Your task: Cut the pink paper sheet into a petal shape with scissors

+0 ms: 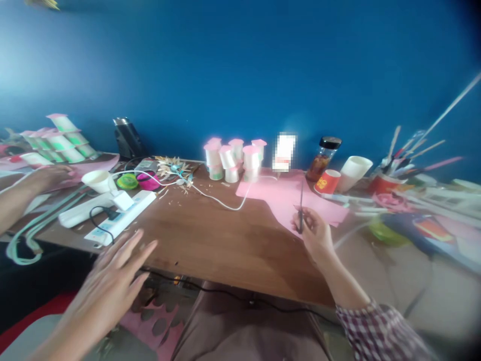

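Observation:
My right hand [315, 231] is closed around the handles of a pair of scissors [301, 208], blades pointing up, over a sheet of pink paper [285, 196] on the wooden table [225, 240]. My left hand [114, 273] hovers flat with fingers spread near the table's front edge, holding nothing, close to a white power strip [124, 216]. A pink paper with cut-out holes [158, 323] lies on my lap below the table edge.
White cups with pink lids [235, 158] are stacked at the back centre, more [60, 140] at the far left. A jar [323, 158], a red cup [328, 181], a white cup [353, 173] and a pot of brushes [391, 175] stand right. Another person's hand [48, 175] rests at left.

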`<state>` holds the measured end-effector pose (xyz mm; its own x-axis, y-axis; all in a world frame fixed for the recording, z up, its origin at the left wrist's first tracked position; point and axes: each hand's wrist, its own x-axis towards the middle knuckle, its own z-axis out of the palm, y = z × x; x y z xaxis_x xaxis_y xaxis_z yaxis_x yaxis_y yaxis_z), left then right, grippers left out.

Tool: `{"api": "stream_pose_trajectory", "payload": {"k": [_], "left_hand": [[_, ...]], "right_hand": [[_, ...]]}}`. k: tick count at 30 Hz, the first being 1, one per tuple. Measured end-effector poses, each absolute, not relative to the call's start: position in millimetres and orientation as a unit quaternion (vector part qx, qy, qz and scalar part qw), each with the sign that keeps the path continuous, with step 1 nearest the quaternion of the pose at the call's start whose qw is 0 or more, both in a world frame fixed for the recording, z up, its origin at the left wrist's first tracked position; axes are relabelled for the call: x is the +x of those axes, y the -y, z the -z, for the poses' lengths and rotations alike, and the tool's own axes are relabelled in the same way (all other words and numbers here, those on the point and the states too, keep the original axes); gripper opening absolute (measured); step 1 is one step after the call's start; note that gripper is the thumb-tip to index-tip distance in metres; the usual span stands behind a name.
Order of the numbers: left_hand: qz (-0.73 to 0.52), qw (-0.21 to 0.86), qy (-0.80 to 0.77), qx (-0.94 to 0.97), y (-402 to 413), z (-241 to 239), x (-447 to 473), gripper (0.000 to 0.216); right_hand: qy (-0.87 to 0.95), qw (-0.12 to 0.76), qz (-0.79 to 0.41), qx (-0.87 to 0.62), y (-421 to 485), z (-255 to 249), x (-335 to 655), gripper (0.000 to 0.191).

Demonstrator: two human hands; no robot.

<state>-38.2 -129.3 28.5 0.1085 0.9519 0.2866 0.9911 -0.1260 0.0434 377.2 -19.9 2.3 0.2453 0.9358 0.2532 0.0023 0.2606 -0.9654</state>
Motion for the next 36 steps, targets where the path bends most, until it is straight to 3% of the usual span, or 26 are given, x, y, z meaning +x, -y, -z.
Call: {"api": "stream_pose_trajectory", "payload": {"k": [4, 6, 9, 12, 16, 21, 27, 33, 36], "left_hand": [[0.159, 0.005, 0.587, -0.794, 58, -51, 37, 0.034], [0.154, 0.037, 0.61, -0.777, 23, -53, 77, 0.031], [0.154, 0.029, 0.523, -0.838, -22, -48, 131, 0.044], [0.134, -0.024, 0.496, -0.858, -50, -38, 177, 0.028], [0.137, -0.027, 0.557, -0.819, -69, -24, 217, 0.027], [0.172, -0.041, 0.603, -0.778, -90, -8, 232, 0.039], [0.256, -0.125, 0.6, -0.748, -91, 2, 231, 0.024], [0.385, -0.292, 0.559, -0.674, -91, 6, 220, 0.009], [0.454, -0.394, 0.541, -0.588, -95, 1, 215, 0.011]], "right_hand": [[0.488, 0.619, -0.376, -0.486, 21, -2, 377, 0.032], [0.494, 0.598, -0.373, -0.51, 21, -2, 377, 0.033], [0.512, 0.572, -0.362, -0.529, 22, -1, 377, 0.034], [0.495, 0.595, -0.348, -0.528, 22, 0, 378, 0.035], [0.448, 0.642, -0.322, -0.532, 20, -3, 380, 0.035], [0.436, 0.653, -0.313, -0.534, 19, -10, 381, 0.032], [0.443, 0.639, -0.316, -0.543, 20, -11, 379, 0.034], [0.453, 0.626, -0.314, -0.552, 19, -8, 381, 0.036], [0.485, 0.597, -0.312, -0.557, 19, -5, 381, 0.038]]}}
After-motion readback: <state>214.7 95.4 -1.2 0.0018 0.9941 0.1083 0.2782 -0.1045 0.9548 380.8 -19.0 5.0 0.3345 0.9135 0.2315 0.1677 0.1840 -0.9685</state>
